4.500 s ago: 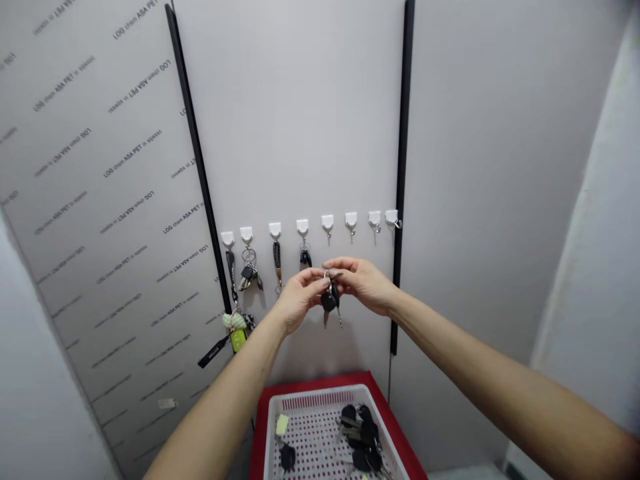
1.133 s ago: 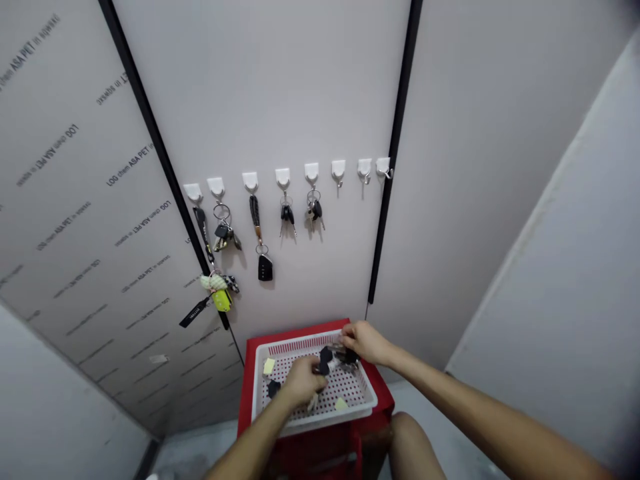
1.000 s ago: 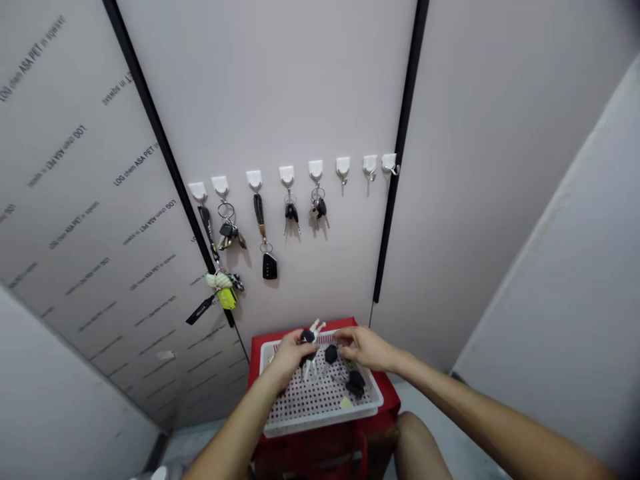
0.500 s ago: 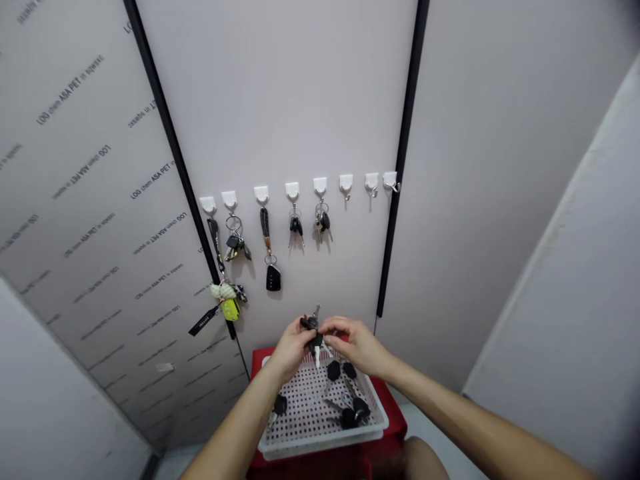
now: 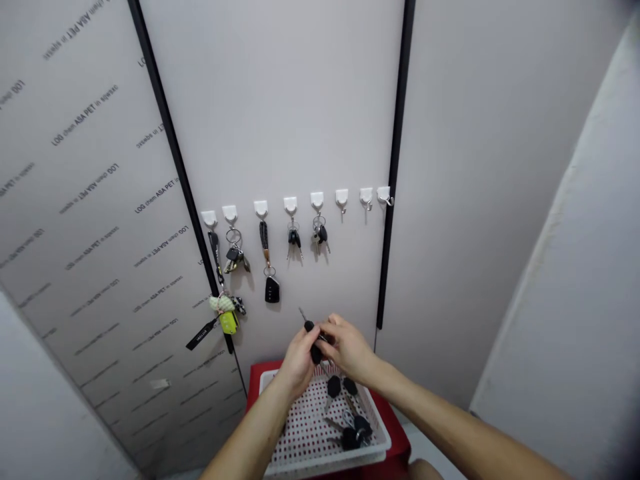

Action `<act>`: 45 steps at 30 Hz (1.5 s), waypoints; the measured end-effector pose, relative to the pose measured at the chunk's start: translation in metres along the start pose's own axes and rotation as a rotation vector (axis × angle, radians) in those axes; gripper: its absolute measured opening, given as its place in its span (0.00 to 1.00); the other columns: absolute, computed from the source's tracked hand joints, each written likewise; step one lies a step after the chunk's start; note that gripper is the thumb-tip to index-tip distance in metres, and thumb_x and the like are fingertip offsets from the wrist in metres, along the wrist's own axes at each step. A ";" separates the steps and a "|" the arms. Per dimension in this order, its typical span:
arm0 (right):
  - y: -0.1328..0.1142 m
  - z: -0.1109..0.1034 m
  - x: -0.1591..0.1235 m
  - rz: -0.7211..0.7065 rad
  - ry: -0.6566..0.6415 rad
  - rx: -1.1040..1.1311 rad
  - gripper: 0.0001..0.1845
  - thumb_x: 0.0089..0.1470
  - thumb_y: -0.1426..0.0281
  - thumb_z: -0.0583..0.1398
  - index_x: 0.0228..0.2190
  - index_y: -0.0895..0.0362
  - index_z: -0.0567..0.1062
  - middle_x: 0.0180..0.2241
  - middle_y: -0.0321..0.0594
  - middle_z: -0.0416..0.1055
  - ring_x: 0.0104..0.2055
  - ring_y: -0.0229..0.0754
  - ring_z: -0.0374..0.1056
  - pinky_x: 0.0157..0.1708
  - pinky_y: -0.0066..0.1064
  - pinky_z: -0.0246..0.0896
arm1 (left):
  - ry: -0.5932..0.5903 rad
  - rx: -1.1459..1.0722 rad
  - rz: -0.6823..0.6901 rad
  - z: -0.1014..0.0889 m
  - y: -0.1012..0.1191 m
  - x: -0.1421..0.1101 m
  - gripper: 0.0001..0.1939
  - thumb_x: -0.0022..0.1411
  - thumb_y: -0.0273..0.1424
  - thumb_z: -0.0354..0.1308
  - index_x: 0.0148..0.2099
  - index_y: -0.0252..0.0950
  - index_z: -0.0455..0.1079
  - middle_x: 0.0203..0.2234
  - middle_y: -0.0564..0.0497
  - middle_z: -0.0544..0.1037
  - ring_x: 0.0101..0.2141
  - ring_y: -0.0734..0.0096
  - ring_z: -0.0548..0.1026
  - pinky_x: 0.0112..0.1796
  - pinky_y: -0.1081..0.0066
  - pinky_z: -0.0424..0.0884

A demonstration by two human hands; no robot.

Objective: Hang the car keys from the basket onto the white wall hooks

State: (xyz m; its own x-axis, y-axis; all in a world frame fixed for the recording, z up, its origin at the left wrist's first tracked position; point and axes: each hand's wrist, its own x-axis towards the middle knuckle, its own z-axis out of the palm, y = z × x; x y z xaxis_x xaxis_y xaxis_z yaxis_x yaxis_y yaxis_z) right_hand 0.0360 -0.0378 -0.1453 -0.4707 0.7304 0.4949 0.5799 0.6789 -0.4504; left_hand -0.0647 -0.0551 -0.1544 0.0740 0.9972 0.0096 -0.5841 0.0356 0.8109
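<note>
A bunch of black-headed keys (image 5: 315,352) is pinched between my two hands, above the far edge of the white basket (image 5: 325,469). My left hand (image 5: 299,360) grips it from the left, one metal blade pointing up past the fingers. From the right, my right hand (image 5: 347,345) closes its thumb and fingers on the same bunch. The fingers hide part of the keys and any ring. Loose keys with black heads (image 5: 333,386) lie in the basket below, and a cluster of keys (image 5: 354,433) rests near its right side.
A row of white hooks (image 5: 317,199) runs along the wall panel. Key bunches (image 5: 294,237), a black car key (image 5: 272,289) and a lime-green key case (image 5: 229,323) hang from the left ones. The basket stands on a red stool (image 5: 395,433).
The bunch has turned in my hands, so a blade now points up and left. My right hand has closed in nearer to my left. The view has shifted slightly upward.
</note>
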 end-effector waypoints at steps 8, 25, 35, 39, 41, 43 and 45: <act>0.006 -0.038 0.018 0.148 -0.077 0.228 0.09 0.40 0.69 0.53 0.18 0.60 0.68 0.19 0.35 0.61 0.23 0.32 0.56 0.24 0.24 0.51 | -0.048 0.148 0.028 0.004 0.023 -0.002 0.07 0.40 0.31 0.54 0.23 0.33 0.61 0.23 0.54 0.69 0.26 0.78 0.66 0.28 0.77 0.60; 0.015 -0.139 0.142 0.319 0.612 0.331 0.07 0.36 0.71 0.54 0.17 0.62 0.68 0.12 0.34 0.62 0.15 0.30 0.57 0.16 0.22 0.55 | 0.049 1.371 0.702 0.107 0.112 0.059 0.22 0.45 0.27 0.48 0.45 0.30 0.57 0.42 0.45 0.64 0.39 0.70 0.64 0.41 0.71 0.58; 0.028 -0.114 0.096 0.222 0.611 -0.009 0.15 0.39 0.72 0.50 0.32 0.61 0.69 0.27 0.40 0.68 0.25 0.34 0.62 0.28 0.26 0.57 | -0.041 1.307 0.613 0.064 0.067 0.038 0.19 0.45 0.26 0.48 0.43 0.33 0.59 0.40 0.48 0.64 0.36 0.74 0.66 0.38 0.73 0.61; 0.034 -0.060 0.035 0.143 0.148 -0.083 0.14 0.39 0.74 0.50 0.30 0.60 0.70 0.29 0.40 0.69 0.29 0.34 0.62 0.32 0.25 0.55 | -0.016 1.292 0.313 0.007 0.014 0.024 0.18 0.46 0.27 0.47 0.42 0.31 0.60 0.37 0.46 0.67 0.34 0.74 0.66 0.37 0.74 0.62; 0.039 -0.026 0.005 0.111 -0.170 -0.142 0.13 0.39 0.74 0.50 0.29 0.60 0.70 0.30 0.41 0.69 0.31 0.36 0.63 0.33 0.26 0.55 | 0.005 1.321 0.151 -0.021 -0.013 0.016 0.18 0.45 0.26 0.47 0.42 0.29 0.60 0.36 0.45 0.67 0.34 0.73 0.66 0.37 0.73 0.61; 0.045 0.005 -0.020 0.088 -0.380 -0.277 0.12 0.38 0.74 0.51 0.28 0.60 0.71 0.30 0.43 0.69 0.34 0.40 0.62 0.34 0.29 0.53 | 0.010 1.364 0.042 -0.041 -0.037 0.007 0.18 0.45 0.25 0.47 0.42 0.28 0.61 0.37 0.44 0.68 0.35 0.72 0.66 0.38 0.73 0.60; 0.050 0.029 -0.038 0.074 -0.499 -0.429 0.12 0.37 0.74 0.51 0.28 0.61 0.70 0.29 0.47 0.69 0.35 0.45 0.61 0.35 0.33 0.51 | -0.007 1.405 -0.023 -0.054 -0.055 -0.001 0.19 0.44 0.25 0.48 0.42 0.28 0.61 0.37 0.44 0.68 0.35 0.71 0.66 0.39 0.72 0.60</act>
State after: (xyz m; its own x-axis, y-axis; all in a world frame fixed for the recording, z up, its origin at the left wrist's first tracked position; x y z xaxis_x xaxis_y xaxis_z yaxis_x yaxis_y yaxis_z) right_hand 0.0628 -0.0294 -0.2080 -0.6109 0.7913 0.0239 0.7876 0.6106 -0.0833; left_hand -0.0763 -0.0545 -0.2308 0.0788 0.9968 -0.0120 0.7019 -0.0470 0.7108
